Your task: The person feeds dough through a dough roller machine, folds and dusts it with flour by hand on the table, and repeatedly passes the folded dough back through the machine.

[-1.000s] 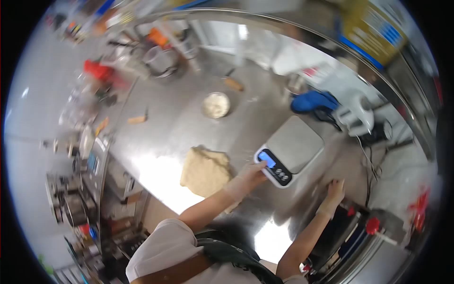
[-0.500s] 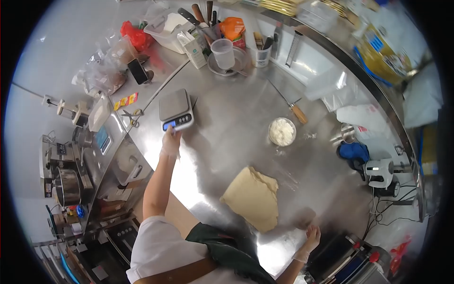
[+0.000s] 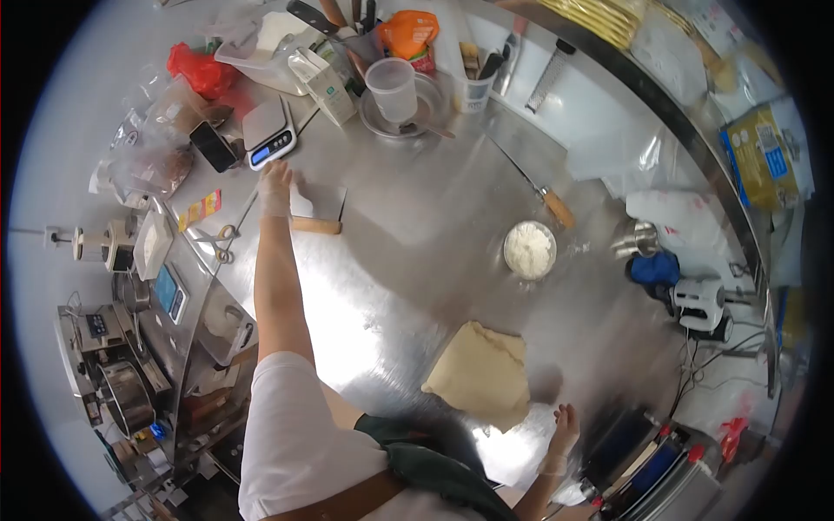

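Note:
My left hand (image 3: 276,187), in a clear glove, reaches far forward with its fingers closed at the near edge of a white digital scale (image 3: 269,135). The scale's blue display is lit and its metal plate holds nothing. Lower right, my right hand (image 3: 565,427) is gloved too, loosely curled with fingers apart and nothing in it. It hovers just right of a flat, folded sheet of pale dough (image 3: 479,373) on the steel table (image 3: 408,278). A bowl of white powder (image 3: 530,250) stands beyond the dough.
A wooden-handled scraper (image 3: 316,226) and scissors (image 3: 224,243) lie near my left arm. A phone (image 3: 213,146) leans left of the scale. Further back are a plastic tub (image 3: 391,90) in a metal dish and a carton (image 3: 321,85). A hand mixer (image 3: 698,304) is at right.
The scale has travelled with my left hand from the table's right side to its far left, beside the phone. My right hand stays low at the right. The view has turned.

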Tool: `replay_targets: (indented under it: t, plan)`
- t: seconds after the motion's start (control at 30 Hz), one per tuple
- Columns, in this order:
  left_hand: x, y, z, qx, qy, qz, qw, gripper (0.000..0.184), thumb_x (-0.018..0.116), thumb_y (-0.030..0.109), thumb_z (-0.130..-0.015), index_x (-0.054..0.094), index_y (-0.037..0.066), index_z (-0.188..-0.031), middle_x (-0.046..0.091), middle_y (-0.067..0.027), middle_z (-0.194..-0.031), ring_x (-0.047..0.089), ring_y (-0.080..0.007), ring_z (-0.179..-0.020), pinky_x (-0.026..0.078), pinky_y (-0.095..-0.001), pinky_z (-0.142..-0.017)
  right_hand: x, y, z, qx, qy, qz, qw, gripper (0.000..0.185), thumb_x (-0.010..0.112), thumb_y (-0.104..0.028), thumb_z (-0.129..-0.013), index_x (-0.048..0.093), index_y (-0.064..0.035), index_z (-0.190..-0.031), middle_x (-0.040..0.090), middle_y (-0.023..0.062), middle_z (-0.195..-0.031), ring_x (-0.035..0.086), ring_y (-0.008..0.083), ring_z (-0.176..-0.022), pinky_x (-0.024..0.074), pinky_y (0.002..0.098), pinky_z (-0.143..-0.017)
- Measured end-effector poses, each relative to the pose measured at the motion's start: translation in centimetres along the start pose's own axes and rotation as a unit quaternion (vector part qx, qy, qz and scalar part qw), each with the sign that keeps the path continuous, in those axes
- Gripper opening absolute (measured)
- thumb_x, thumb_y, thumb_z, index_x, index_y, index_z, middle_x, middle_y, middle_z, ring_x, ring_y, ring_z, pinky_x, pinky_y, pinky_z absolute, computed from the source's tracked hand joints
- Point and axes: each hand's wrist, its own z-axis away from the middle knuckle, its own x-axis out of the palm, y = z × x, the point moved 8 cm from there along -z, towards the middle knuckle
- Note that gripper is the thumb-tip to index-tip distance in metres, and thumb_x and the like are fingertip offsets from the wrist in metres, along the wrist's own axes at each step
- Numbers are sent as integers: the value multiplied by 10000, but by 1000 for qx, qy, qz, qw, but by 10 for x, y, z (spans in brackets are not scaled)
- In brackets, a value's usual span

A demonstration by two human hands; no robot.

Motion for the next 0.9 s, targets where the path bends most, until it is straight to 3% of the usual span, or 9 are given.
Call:
replay_targets:
  t: [0.2, 0.3, 0.37, 0.4, 0.5, 0.53, 0.7, 0.77, 0.9]
  plan:
    - [89, -46, 242, 17, -191, -374, 908, 560, 672, 186, -923, 461, -42, -1390, 608, -160, -1274, 619, -273, -1133, 487, -341, -991, 28, -2, 23, 49, -6, 10, 999, 577, 604, -303, -977, 471, 81, -1387, 548, 193, -1377, 534, 262, -1263, 387, 363, -1085]
    - [135, -73, 417, 199, -354, -483, 776, 462, 565, 246, -998, 490, -5, -1379, 614, -117, -1211, 590, -238, -1108, 502, -335, -918, 45, -30, 11, -81, 56, 64, 993, 473, 647, -156, -953, 516, 14, -1374, 559, 166, -1381, 526, 275, -1278, 408, 372, -1075]
    - [152, -126, 504, 215, -489, -668, 518, 508, 591, 252, -932, 497, 36, -1383, 553, -153, -1298, 531, -325, -1224, 450, -444, -1013, 81, -96, 32, -312, 67, 163, 934, 501, 661, -144, -913, 513, -18, -1375, 546, 191, -1374, 479, 349, -1315, 394, 418, -1091]
    - [152, -128, 557, 376, -497, -619, 477, 548, 567, 317, -904, 508, 64, -1387, 486, -161, -1398, 403, -349, -1352, 322, -555, -1098, 105, -101, 38, -361, 65, 208, 907, 500, 624, -178, -915, 513, -16, -1376, 551, 193, -1363, 456, 382, -1326, 342, 462, -1128]
    - [133, -171, 602, 342, -518, -655, 430, 596, 563, 326, -897, 463, 91, -1435, 419, -144, -1491, 276, -339, -1448, 201, -596, -1151, 175, -121, 72, -439, -2, 326, 837, 483, 549, -250, -927, 537, -21, -1352, 534, 194, -1379, 430, 373, -1343, 295, 507, -1142]
    - [135, -171, 602, 353, -508, -650, 442, 577, 553, 326, -902, 479, 92, -1424, 415, -142, -1491, 282, -339, -1441, 205, -597, -1147, 195, -115, 73, -458, -49, 372, 806, 484, 532, -267, -927, 543, -24, -1346, 528, 196, -1383, 421, 362, -1351, 292, 513, -1138]
    - [145, -160, 603, 399, -481, -621, 473, 540, 565, 242, -885, 514, 72, -1395, 437, -155, -1457, 362, -365, -1376, 296, -535, -1121, 192, -115, 58, -419, -30, 297, 857, 470, 571, -267, -912, 557, -37, -1322, 537, 173, -1365, 441, 350, -1317, 315, 499, -1118]
    - [138, -165, 570, 207, -516, -499, 664, 531, 590, 203, -894, 506, 54, -1397, 484, -179, -1395, 444, -368, -1300, 370, -479, -1079, 177, -120, 52, -382, -46, 216, 897, 459, 590, -287, -924, 566, -41, -1310, 555, 159, -1348, 478, 328, -1284, 353, 458, -1084]
    - [122, -142, 507, 63, -320, -517, 792, 495, 642, 172, -923, 515, 17, -1376, 575, -194, -1240, 584, -320, -1129, 486, -372, -974, 134, -85, -2, -126, -135, 63, 981, 445, 640, -334, -943, 593, -34, -1269, 632, 135, -1223, 589, 269, -1161, 454, 355, -980]
